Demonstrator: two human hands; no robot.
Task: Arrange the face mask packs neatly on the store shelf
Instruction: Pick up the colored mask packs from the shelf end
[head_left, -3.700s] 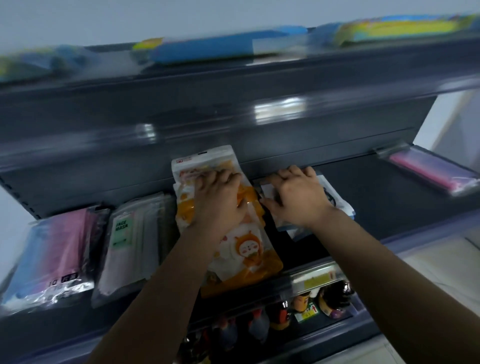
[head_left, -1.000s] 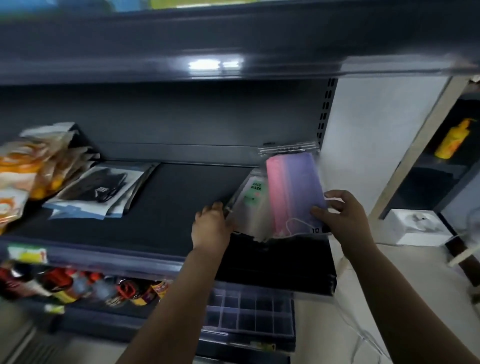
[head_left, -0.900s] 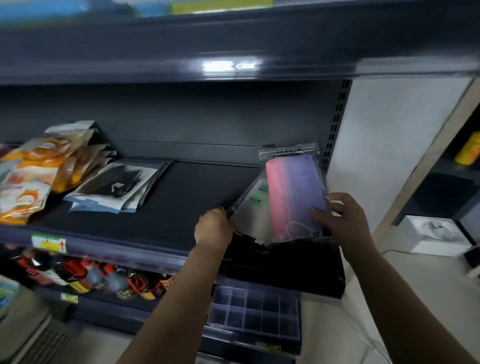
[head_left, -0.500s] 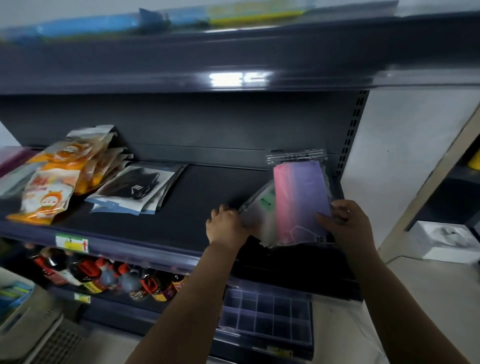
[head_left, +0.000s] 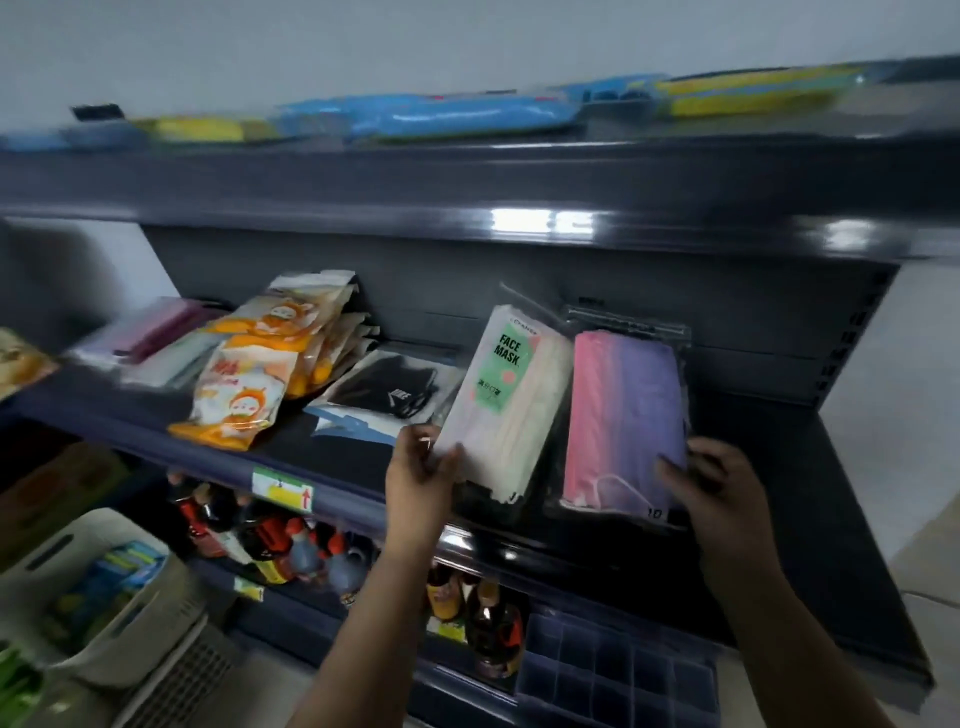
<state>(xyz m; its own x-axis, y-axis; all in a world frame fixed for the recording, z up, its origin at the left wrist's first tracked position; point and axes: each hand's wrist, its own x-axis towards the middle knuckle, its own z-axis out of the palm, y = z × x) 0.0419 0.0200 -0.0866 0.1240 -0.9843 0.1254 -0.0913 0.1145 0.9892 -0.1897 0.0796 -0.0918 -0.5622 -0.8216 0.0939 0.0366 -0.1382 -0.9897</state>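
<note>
Two face mask packs are standing tilted side by side above the middle shelf (head_left: 810, 499), toward 3 o'clock of the frame. Your left hand (head_left: 423, 480) is pinching the lower corner of the white FACE MASK pack (head_left: 511, 405), its grip closed on that corner. Your right hand (head_left: 722, 499) is grasping the lower right edge of the pink-purple pack (head_left: 623, 421). At 9 o'clock of these, black mask packs (head_left: 387, 397) are lying flat, then a fanned pile of orange packs (head_left: 270, 364), then blurred pink packs (head_left: 156, 332). At 12 o'clock, blue and yellow packs (head_left: 431, 117) are lying on the top shelf. At 7 o'clock, bottles (head_left: 270, 540) are lining the lower shelf, beside a white basket (head_left: 104, 597).
</note>
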